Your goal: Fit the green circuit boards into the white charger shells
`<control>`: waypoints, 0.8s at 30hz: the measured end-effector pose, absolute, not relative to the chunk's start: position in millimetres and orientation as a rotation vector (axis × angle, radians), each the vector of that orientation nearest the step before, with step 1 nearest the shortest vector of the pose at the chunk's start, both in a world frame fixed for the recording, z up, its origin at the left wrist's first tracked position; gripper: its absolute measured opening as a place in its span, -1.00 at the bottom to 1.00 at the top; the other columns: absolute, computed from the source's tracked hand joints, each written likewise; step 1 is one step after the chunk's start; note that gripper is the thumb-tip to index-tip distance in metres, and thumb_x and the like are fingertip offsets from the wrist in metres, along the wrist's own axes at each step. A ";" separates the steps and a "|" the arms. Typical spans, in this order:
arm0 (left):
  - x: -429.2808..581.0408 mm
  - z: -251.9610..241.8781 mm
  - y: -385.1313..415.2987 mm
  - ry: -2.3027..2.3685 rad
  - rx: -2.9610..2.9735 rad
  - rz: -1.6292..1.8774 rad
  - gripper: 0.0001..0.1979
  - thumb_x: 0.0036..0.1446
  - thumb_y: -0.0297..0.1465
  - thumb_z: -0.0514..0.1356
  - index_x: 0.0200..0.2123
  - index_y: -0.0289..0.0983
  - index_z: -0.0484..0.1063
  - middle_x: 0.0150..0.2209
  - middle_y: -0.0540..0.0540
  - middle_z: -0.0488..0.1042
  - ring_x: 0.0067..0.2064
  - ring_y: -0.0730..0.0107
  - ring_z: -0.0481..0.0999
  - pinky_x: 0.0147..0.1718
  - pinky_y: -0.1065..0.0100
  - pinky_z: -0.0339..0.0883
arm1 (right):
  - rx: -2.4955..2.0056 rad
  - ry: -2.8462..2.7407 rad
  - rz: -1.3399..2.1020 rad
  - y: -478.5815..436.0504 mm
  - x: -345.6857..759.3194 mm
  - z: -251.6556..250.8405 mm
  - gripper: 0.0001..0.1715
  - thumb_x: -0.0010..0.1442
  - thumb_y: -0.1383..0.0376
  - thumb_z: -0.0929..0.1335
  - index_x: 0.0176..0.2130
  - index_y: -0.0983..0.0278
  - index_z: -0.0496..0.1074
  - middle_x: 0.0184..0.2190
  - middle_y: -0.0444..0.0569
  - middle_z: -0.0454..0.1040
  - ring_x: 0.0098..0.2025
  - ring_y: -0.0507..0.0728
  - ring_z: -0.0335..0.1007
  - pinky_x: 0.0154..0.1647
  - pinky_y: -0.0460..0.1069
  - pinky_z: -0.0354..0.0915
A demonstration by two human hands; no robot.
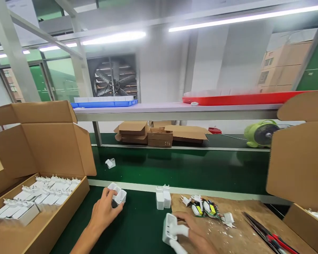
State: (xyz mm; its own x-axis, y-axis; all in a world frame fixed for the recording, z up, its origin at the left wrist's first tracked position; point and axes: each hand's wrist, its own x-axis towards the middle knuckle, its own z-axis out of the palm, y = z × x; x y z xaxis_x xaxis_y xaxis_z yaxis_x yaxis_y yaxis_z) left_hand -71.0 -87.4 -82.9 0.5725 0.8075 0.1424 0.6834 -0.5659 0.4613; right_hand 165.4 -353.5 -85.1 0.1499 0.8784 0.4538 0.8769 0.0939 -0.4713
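Observation:
My left hand is closed around white hollow plastic charger shells, their open ends facing up, just above the green surface. In my right hand is a white charger housing with dark slots in its face; white covers sit on some of the fingers. Two white charger housings stand side by side between the hands. To the right, a small pile of circuit boards with yellow-marked parts lies on a brown cardboard sheet. One white shell lies farther back.
An open carton at left holds rows of white plug chargers. Red-handled pliers and dark tweezers lie at right, near another open carton. A shelf with blue and red trays crosses behind; a green fan stands below.

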 end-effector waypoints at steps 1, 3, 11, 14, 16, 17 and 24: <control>-76.5 -89.2 -79.8 1.279 2.429 0.493 -0.75 0.33 -0.24 0.14 -0.01 -0.21 0.39 0.05 -0.19 0.39 -0.20 0.15 0.63 -0.31 0.26 0.34 | -1.734 -1.717 0.052 -332.0 154.6 -85.8 -0.76 0.39 0.21 0.41 0.03 0.00 0.59 0.26 0.06 0.47 0.22 0.29 0.53 0.24 0.11 0.50; -83.4 -100.3 -71.3 1.344 2.390 0.513 -0.68 0.35 -0.16 0.14 0.03 -0.23 0.41 0.06 -0.22 0.39 -0.16 0.05 0.65 -0.30 0.22 0.37 | -1.711 -1.745 0.155 -289.9 137.4 -88.1 -0.75 0.37 0.28 0.38 0.00 0.07 0.58 0.28 0.09 0.42 0.21 0.29 0.53 0.25 0.14 0.48; -91.3 -128.3 -60.2 1.080 2.315 0.674 -0.56 0.47 -0.07 -0.01 0.23 -0.16 0.35 0.07 -0.14 0.44 -0.18 0.26 0.63 -0.13 0.26 0.54 | -1.602 -1.662 0.303 -167.8 97.2 -96.6 -0.63 0.26 0.41 0.39 0.06 0.21 0.52 0.15 0.12 0.46 0.16 0.29 0.49 0.23 0.17 0.46; -96.5 -142.9 -54.2 0.993 2.216 0.805 -0.47 0.40 0.03 0.09 0.27 -0.13 0.32 0.15 -0.17 0.41 -0.28 0.28 0.60 -0.18 0.21 0.60 | -1.599 -1.639 0.359 -160.0 89.8 -100.4 -0.43 0.23 0.39 0.44 0.21 0.19 0.43 0.20 0.10 0.45 0.13 0.23 0.52 0.17 0.09 0.51; -100.8 -151.0 -51.4 1.009 2.181 0.901 -0.42 0.37 0.06 0.14 0.31 -0.09 0.31 0.21 -0.20 0.37 -0.36 0.33 0.57 -0.31 0.21 0.61 | -1.611 -1.632 0.378 -169.9 89.8 -100.0 -0.32 0.23 0.37 0.46 0.30 0.16 0.36 0.31 0.10 0.38 0.22 0.24 0.47 0.27 0.10 0.46; -103.0 -153.6 -50.6 1.019 2.206 0.939 -0.42 0.37 0.05 0.15 0.33 -0.06 0.31 0.23 -0.20 0.36 -0.36 0.33 0.56 -0.35 0.22 0.60 | -1.615 -1.637 0.372 -178.7 91.8 -98.7 -0.27 0.25 0.35 0.46 0.34 0.15 0.32 0.36 0.10 0.33 0.30 0.25 0.42 0.36 0.13 0.39; -102.8 -162.2 -58.3 0.736 2.789 1.163 -0.59 0.40 -0.17 0.22 0.27 0.10 0.49 0.32 -0.26 0.38 0.23 -0.24 0.47 0.03 -0.10 0.57 | -1.753 -1.572 -0.052 -265.6 148.1 -85.6 -0.41 0.47 0.23 0.31 0.41 0.10 0.21 0.41 0.12 0.29 0.42 0.25 0.29 0.46 0.22 0.28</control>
State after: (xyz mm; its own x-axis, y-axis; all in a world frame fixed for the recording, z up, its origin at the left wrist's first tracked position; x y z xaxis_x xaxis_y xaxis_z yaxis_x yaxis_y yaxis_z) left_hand -102.8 -58.3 -162.2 0.6081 0.4362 0.6633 0.4126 -0.8875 0.2053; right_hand 148.1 -265.6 -85.6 0.2389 0.8322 0.5004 0.8632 0.0540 -0.5019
